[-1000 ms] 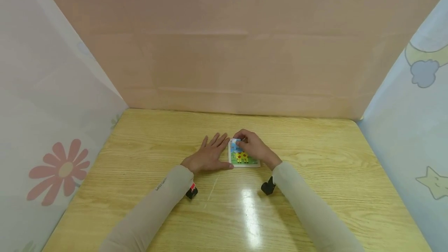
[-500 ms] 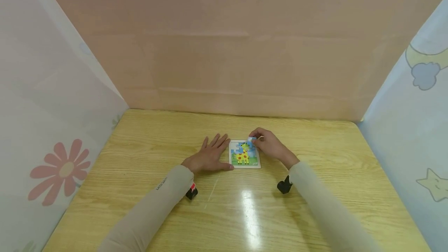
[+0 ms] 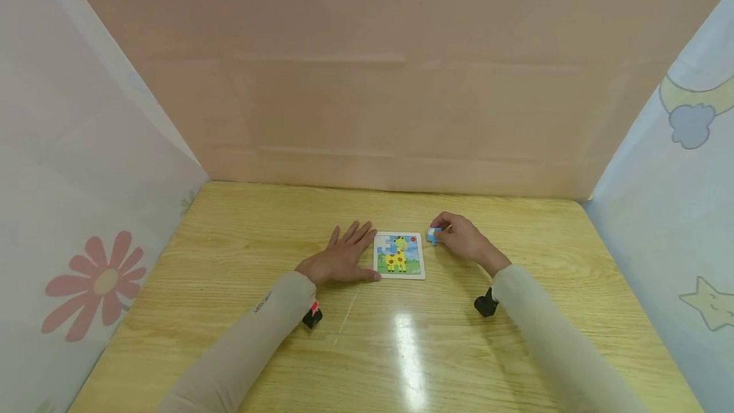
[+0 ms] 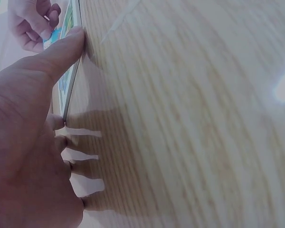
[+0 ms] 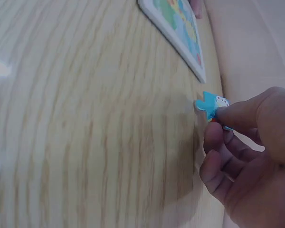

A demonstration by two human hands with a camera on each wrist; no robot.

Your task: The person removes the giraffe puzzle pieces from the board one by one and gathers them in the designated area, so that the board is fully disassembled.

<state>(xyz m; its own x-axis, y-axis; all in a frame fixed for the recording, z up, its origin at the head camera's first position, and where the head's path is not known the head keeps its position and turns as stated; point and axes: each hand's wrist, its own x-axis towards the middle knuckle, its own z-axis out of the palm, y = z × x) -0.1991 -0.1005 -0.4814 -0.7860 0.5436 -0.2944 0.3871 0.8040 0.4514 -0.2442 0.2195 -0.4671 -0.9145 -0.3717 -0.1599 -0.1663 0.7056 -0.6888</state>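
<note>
A white-framed giraffe jigsaw puzzle (image 3: 401, 276) lies flat on the table, with a pale gap at its upper left where the backing shows. My left hand (image 3: 338, 259) rests beside it, fingers spread; the thumb and index tip meet the frame's left side. Just right of the puzzle, my right hand (image 3: 466, 241) pinches a blue puzzle piece (image 3: 433, 235) between thumb and fingers. In the right wrist view this puzzle piece (image 5: 208, 103) shows a rounded tab and a white dotted patch; the fingertips cover part of it.
The wooden table (image 3: 258, 209) ends at a tan backdrop (image 3: 321, 120) behind. Patterned white panels stand at the left (image 3: 92, 145) and right (image 3: 676, 222). A black wrist camera (image 3: 312, 317) hangs under the left sleeve, another wrist camera (image 3: 486, 303) under the right.
My right hand has lifted the blue piece from the puzzle's upper left and carried it right, past the frame's edge. The left hand has stayed in place.
</note>
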